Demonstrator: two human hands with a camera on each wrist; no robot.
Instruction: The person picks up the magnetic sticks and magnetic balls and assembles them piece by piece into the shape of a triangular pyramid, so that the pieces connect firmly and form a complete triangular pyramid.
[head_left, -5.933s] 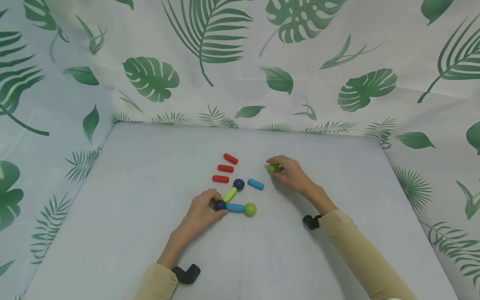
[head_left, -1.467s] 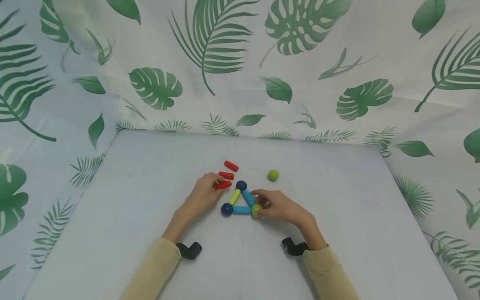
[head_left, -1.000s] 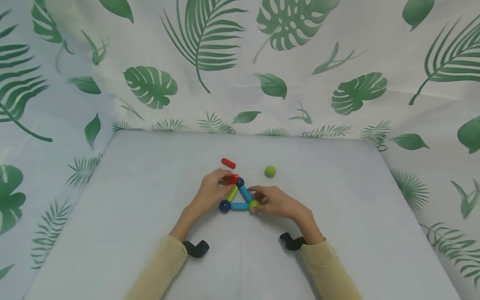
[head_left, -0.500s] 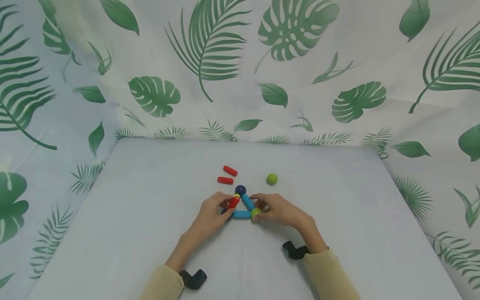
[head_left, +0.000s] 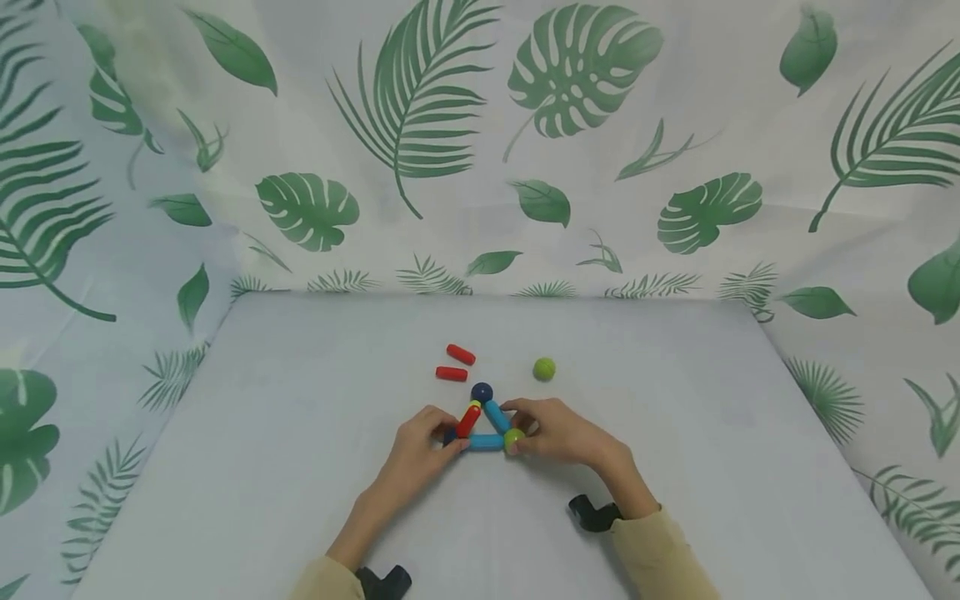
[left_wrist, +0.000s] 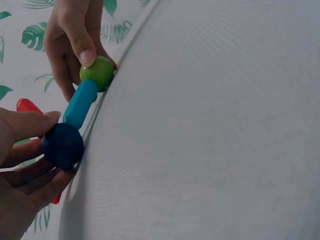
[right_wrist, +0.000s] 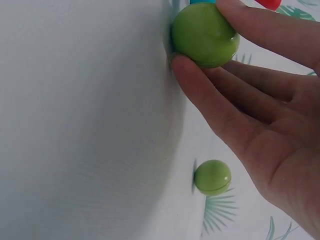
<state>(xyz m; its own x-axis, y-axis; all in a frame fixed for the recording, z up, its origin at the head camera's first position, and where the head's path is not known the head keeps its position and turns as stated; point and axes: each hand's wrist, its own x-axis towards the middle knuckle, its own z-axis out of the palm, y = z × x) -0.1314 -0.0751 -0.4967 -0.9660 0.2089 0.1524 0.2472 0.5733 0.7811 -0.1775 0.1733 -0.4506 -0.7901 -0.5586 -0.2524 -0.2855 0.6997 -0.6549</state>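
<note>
Brought down from the top to the left corner of the triangle (head_left: 486, 442), just below mid-frame, a red rod (head_left: 468, 422) is flanked by a blue ball (left_wrist: 63, 145) and green ball (head_left: 513, 441), each pinched by left hand (head_left: 417, 446) and right hand (head_left: 558, 432) respectively, apparently for steadiness, its surface bright and smooth.

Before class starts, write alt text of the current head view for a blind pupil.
The left hand pinches the dark blue corner ball and the right hand the green corner ball of a rod-and-ball triangle on a white table. A red rod slants by the left hand; two more red rods and another green ball lie beyond.
</note>
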